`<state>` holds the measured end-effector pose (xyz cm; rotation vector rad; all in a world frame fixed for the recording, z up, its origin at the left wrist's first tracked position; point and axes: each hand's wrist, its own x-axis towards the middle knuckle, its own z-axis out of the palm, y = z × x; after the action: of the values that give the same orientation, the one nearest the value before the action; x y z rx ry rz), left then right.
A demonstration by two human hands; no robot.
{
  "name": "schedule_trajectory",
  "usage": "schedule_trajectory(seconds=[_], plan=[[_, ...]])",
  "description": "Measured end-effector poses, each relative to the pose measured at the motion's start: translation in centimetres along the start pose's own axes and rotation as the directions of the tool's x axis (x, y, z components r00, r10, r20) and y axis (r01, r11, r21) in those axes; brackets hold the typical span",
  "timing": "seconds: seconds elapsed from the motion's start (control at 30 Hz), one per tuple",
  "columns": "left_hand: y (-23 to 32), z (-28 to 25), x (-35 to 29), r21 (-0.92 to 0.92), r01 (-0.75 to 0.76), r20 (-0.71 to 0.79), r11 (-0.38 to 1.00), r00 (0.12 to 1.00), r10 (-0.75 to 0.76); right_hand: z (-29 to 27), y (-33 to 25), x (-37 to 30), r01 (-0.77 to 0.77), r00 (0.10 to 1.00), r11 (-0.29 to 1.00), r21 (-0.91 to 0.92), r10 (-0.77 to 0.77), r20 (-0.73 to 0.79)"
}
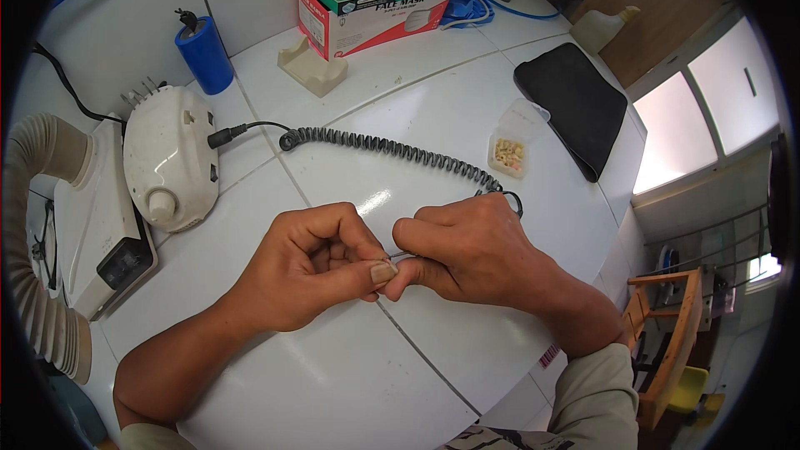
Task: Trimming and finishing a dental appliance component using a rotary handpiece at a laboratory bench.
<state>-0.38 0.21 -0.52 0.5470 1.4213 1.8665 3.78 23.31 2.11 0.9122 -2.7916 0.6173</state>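
My left hand (321,262) is closed in a pinch, thumb against fingertips, over the middle of the white tiled table. What it pinches is too small and covered to name. My right hand (467,250) is closed right beside it, the two thumbs nearly meeting. A thin metal bur (403,255) shows between the hands. The rotary handpiece that it belongs to is hidden in my right fist. A black coiled cord (392,147) runs from behind that hand to a cream motor control box (171,158) on the left.
Beyond my right hand stands a small clear box (510,155) with tiny yellowish pieces. A black pouch (575,104) lies farther right. Mask boxes (375,29), a beige holder (313,68) and a blue cylinder (204,57) stand behind. A ribbed hose (33,225) bends at the left.
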Motion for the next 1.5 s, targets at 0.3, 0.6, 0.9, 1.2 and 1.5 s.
schedule_trajectory(seconds=[0.3,0.6,0.9,1.2,1.5], plan=[[0.4,0.2,-0.1,0.004,0.028,-0.021,1.000,0.999,-0.028,0.1,0.1,-0.1,0.006,1.000,1.000,0.000,-0.006,0.004],[0.0,-0.2,-0.2,-0.002,-0.009,0.015,1.000,1.000,0.009,0.1,0.0,0.1,-0.009,0.999,1.000,0.003,0.009,0.037],[0.0,-0.2,-0.2,-0.008,-0.002,0.020,1.000,1.000,0.003,0.1,-0.1,0.0,0.006,1.000,1.000,-0.005,-0.006,0.009],[0.0,-0.2,0.0,-0.014,-0.017,0.032,1.000,0.999,0.017,0.1,0.0,0.1,-0.006,1.000,1.000,0.000,0.006,0.014],[-0.7,0.2,0.1,0.011,-0.068,-0.054,0.998,0.996,0.068,0.7,0.8,0.0,-0.042,0.990,0.998,0.041,0.047,-0.133]])
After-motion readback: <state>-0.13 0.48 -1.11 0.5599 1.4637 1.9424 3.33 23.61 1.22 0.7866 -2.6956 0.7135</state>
